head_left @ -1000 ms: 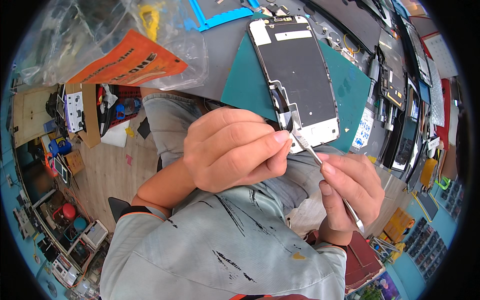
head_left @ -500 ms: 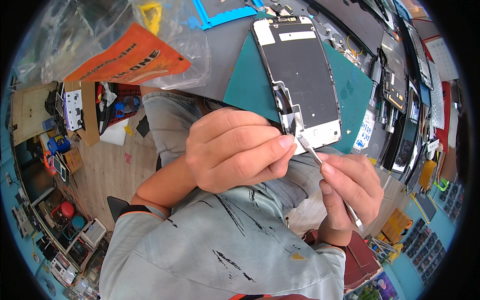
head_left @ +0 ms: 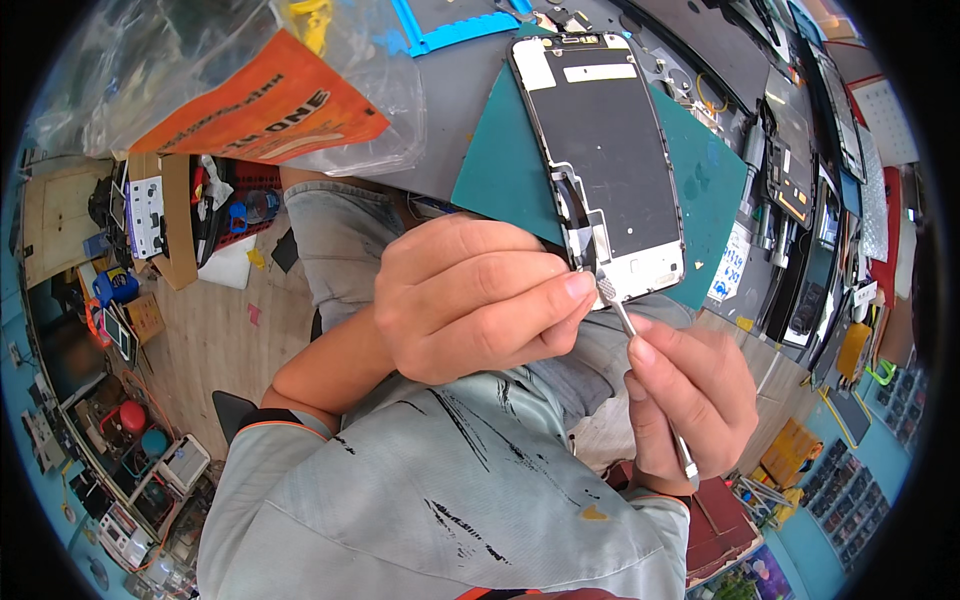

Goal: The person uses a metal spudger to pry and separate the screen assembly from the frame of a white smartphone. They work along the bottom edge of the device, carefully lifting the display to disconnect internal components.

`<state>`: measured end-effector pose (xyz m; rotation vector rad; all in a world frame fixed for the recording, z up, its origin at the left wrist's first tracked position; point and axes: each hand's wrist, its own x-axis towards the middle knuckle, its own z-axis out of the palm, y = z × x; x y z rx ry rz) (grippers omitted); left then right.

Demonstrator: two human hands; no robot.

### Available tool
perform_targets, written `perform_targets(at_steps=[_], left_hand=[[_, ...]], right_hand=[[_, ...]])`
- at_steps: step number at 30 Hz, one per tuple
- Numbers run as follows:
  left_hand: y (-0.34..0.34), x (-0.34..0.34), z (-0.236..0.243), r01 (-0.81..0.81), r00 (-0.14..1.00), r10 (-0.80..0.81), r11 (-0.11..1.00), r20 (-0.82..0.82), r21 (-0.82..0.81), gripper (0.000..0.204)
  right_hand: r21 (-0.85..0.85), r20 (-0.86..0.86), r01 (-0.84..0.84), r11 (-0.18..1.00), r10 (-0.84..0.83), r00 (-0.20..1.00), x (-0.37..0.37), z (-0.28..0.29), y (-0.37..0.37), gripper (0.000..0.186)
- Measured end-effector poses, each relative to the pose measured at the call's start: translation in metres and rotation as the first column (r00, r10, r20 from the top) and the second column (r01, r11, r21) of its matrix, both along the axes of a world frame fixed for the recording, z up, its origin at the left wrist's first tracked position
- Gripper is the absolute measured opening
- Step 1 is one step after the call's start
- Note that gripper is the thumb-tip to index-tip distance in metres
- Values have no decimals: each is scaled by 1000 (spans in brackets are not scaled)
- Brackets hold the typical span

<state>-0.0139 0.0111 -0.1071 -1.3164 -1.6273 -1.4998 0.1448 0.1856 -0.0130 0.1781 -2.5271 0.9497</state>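
Observation:
A phone screen assembly (head_left: 605,150) lies back side up, its dark back panel framed by a thin rim and a pale lower end. Along its lower left edge runs a dark flex cable (head_left: 576,205), partly lifted off. My left hand (head_left: 480,300) is closed in a pinch on the cable's lower end; the fingertips hide what lies between them. A slim metal hand tool (head_left: 626,318) with a knurled neck sits in the closed fingers of my right hand (head_left: 695,400). Its tip reaches the cable beside my left fingertips; the tip's exact shape is too small to tell.
Under the screen is a green mat (head_left: 510,160) on the dark worktop (head_left: 440,110). A clear plastic bag (head_left: 390,140) with an orange label stands at the left. Small metal parts and several phone frames (head_left: 795,150) crowd the right side. A blue frame (head_left: 460,35) lies at the back.
My right hand has shifted slightly left, and the tool now stands steeper. My left hand keeps its pinch almost in place. The whole view has moved a little.

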Motion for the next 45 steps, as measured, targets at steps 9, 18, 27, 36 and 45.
perform_targets(at_steps=[9, 18, 27, 36, 45], left_hand=[[2, 1, 0, -10, 1000, 10, 1000, 23, 22, 33], [3, 1, -2, 2, 999, -4, 998, 40, 59, 35], [-1, -7, -4, -9, 996, 13, 999, -86, 42, 31], [-1, -9, -1, -17, 992, 21, 999, -124, 33, 27], [-3, -10, 0, -23, 990, 23, 1000, -142, 1, 24]], right_hand=[[138, -106, 40, 990, -25, 994, 2, -7, -16, 47], [231, -145, 74, 970, -40, 989, 3, -10, -30, 48], [209, -134, 111, 972, -84, 987, 4, -11, -37, 50], [196, -88, 124, 973, -108, 990, 4, -2, -41, 51], [374, -173, 90, 923, -26, 985, 2, -9, -44, 40]])
